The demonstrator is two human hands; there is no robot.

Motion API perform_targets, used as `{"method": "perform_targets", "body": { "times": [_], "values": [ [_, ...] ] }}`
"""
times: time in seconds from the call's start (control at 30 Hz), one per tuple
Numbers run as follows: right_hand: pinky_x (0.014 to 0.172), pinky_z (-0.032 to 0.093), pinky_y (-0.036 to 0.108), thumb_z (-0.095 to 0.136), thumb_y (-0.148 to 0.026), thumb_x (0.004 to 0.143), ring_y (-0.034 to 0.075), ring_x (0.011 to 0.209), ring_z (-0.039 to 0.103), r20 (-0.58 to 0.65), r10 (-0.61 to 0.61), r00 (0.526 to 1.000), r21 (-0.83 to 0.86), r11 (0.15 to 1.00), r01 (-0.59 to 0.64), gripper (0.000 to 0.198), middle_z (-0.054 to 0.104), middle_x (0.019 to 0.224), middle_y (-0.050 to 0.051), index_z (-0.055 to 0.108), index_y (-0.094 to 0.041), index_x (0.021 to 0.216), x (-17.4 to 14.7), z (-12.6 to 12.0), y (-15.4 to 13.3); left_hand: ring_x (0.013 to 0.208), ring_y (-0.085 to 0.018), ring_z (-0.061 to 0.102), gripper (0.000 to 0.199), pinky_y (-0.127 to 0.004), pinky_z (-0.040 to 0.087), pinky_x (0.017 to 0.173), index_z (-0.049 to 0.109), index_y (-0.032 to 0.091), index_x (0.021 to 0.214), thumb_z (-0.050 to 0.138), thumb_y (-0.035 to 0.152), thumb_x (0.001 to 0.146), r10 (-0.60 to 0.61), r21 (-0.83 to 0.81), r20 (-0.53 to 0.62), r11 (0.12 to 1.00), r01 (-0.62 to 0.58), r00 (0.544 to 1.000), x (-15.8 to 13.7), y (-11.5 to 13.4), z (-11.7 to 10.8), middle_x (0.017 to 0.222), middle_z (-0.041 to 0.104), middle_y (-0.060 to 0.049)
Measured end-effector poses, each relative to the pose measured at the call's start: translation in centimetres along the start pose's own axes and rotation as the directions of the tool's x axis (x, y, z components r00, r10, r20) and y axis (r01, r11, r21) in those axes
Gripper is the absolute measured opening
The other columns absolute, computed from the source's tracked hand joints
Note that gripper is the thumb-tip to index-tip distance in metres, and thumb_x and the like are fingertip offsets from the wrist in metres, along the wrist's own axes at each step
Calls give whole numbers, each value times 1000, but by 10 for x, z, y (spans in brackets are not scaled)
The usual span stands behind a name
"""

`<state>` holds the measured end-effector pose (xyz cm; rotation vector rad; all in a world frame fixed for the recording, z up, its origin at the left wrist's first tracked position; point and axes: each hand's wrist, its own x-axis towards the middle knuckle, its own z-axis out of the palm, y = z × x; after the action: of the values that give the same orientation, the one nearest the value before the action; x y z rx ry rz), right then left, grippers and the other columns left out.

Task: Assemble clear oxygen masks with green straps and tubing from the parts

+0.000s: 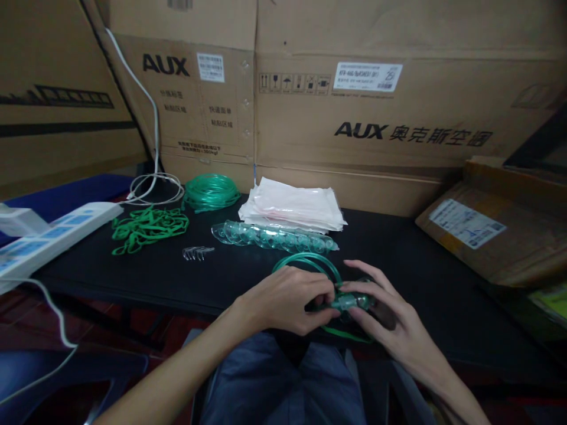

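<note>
Near the table's front edge, my right hand (390, 313) curls around a clear green oxygen mask (348, 303), thumb on the near side and fingers over the far side. My left hand (295, 300) pinches at the mask's left end, and its fingers hide exactly what lies between them. A loop of green tubing (305, 257) lies on the table just beyond both hands. Below the mask hangs a green elastic strap (348, 335). Behind the tubing, a row of nested green masks (274, 237) lies on its side.
White plastic bags (292, 203) are stacked behind the masks. At left are coiled green tubing (211, 192), green elastic straps (150, 227), several small metal strips (198, 254) and a power strip (62, 236). Cardboard boxes (407, 159) wall the back; another carton (478, 218) stands right.
</note>
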<state>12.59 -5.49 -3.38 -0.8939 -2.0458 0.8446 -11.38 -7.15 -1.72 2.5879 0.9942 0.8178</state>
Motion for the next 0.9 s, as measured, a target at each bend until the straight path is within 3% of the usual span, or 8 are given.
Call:
{"method": "perform_targets", "body": {
  "times": [0.2, 0.33, 0.63, 0.9],
  "values": [
    [96, 55, 37, 76, -27, 89, 29, 121, 65, -56, -111, 992, -66, 992, 107, 13, 59, 137, 11, 75, -29, 102, 0, 3, 0, 70, -14, 63, 12, -25, 43, 65, 67, 20, 96, 67, 31, 94, 0, 17, -30, 1000, 1, 1000, -1, 0, 1, 83, 68, 1],
    [97, 53, 39, 76, -28, 89, 29, 120, 64, -73, -122, 990, -131, 985, 111, 12, 60, 133, 10, 75, -29, 101, 0, 1, 0, 72, -14, 64, 15, -25, 43, 64, 67, 19, 100, 64, 34, 98, 26, 76, -31, 997, -24, 999, 0, 0, 1, 85, 69, 1],
    [90, 54, 33, 71, -26, 94, 24, 109, 67, 14, -138, 990, -108, 984, 139, 13, 64, 116, 8, 75, -29, 106, -1, -1, 0, 77, -17, 69, 13, -26, 46, 64, 66, 16, 97, 64, 28, 99, 41, 144, 30, 989, -45, 999, 1, 2, 3, 90, 73, -2],
    [81, 54, 28, 70, -21, 94, 21, 101, 66, 33, -187, 982, -94, 977, 189, 13, 62, 111, 6, 73, -29, 105, -1, -1, 0, 87, -21, 69, 15, -28, 51, 79, 67, 13, 101, 57, 25, 102, 105, 133, 71, 985, -114, 992, 2, 2, 4, 95, 73, -7]
  ]
}}
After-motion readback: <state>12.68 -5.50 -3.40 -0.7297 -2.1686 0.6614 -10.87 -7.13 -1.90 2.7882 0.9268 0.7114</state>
